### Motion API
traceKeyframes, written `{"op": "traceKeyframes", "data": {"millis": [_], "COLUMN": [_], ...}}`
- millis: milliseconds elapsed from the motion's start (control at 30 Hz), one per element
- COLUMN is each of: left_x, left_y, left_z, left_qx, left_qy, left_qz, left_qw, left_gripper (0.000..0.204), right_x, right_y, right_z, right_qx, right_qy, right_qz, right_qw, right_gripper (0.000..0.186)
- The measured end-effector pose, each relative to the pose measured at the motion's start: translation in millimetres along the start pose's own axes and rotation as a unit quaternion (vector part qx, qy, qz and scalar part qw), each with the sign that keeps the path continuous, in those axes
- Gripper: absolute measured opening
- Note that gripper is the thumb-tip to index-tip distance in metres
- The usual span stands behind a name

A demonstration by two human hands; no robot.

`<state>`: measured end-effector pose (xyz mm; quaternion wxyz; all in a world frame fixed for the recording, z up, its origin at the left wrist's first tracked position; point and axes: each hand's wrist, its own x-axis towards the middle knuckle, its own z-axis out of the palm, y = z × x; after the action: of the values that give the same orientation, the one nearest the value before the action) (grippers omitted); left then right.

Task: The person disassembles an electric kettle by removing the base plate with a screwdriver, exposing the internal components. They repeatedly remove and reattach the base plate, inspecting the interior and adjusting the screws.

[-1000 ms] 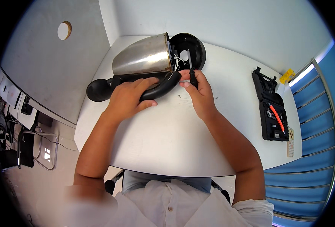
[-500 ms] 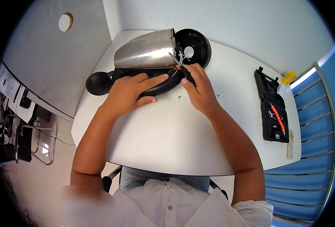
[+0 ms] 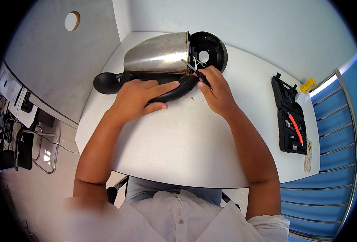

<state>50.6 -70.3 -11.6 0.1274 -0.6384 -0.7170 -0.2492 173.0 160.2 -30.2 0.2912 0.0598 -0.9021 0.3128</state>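
An electric kettle lies on its side on the white table, its steel body (image 3: 156, 54) toward the back and its black handle (image 3: 174, 93) toward me. The black lid (image 3: 107, 83) sticks out to the left. At the right end the black bottom cover (image 3: 217, 50) is off, and white wires (image 3: 198, 62) show there. My left hand (image 3: 135, 99) grips the handle, index finger stretched along it and thumb on the near side. In my right hand (image 3: 217, 90) is a black-handled screwdriver (image 3: 203, 77), its metal shaft slanting across the kettle's open end by the wires.
An open black tool case (image 3: 293, 135) lies at the table's right, an orange flexible shaft (image 3: 295, 128) in it. Behind it is a small yellow box (image 3: 308, 85). A small screw-like piece (image 3: 192, 98) rests near the handle. Metal railing (image 3: 340, 133) runs beyond the right edge.
The view has shifted slightly. My right hand and the screwdriver have moved only a little at the open end; my left hand keeps its hold on the handle.
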Motion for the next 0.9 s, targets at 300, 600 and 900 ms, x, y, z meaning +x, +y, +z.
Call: {"op": "traceKeyframes", "data": {"millis": [300,600,900], "left_x": [-1,0,-2], "left_y": [-3,3,10], "left_z": [2,6,13], "left_qx": [-0.013,-0.020,-0.007], "left_qy": [0.007,-0.001,-0.021], "left_qz": [0.016,0.004,-0.022], "left_qw": [1.000,1.000,1.000], "left_gripper": [0.056,0.053,0.038], "right_x": [-2,-7,-15], "right_y": [7,8,3], "right_z": [0,-1,4], "right_qx": [0.026,0.085,0.178], "right_qy": [-0.011,-0.025,-0.044], "right_qz": [-0.002,0.041,0.170], "right_qw": [1.000,0.995,0.968], "right_gripper": [0.024,0.026,0.027]}}
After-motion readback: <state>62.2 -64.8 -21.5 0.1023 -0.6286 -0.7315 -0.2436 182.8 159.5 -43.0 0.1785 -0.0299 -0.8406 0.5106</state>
